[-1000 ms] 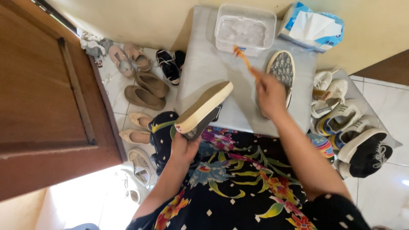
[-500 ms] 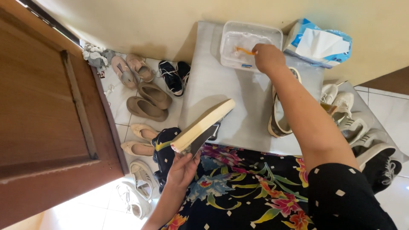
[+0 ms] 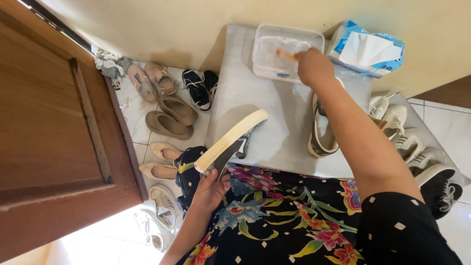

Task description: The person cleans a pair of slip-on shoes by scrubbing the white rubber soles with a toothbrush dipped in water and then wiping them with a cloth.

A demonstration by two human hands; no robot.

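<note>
- Head view: left hand (image 3: 210,189) gripped round heel end of a shoe (image 3: 230,142), cream sole turned up, held tilted over edge of grey table (image 3: 255,98).
- Right hand (image 3: 314,66) closed on an orange-handled brush (image 3: 285,54), tip inside clear plastic tub (image 3: 284,51) at far side of table.
- 2nd shoe (image 3: 321,132) lies on table under right forearm.
- Tissue pack (image 3: 368,49) just right of tub.
- Pairs of shoes (image 3: 171,115) on floor left of table, by wooden door (image 3: 49,137).

left hand (image 3: 210,189) gripping (fingers curled), right hand (image 3: 314,66) closed, arm outstretched
</note>
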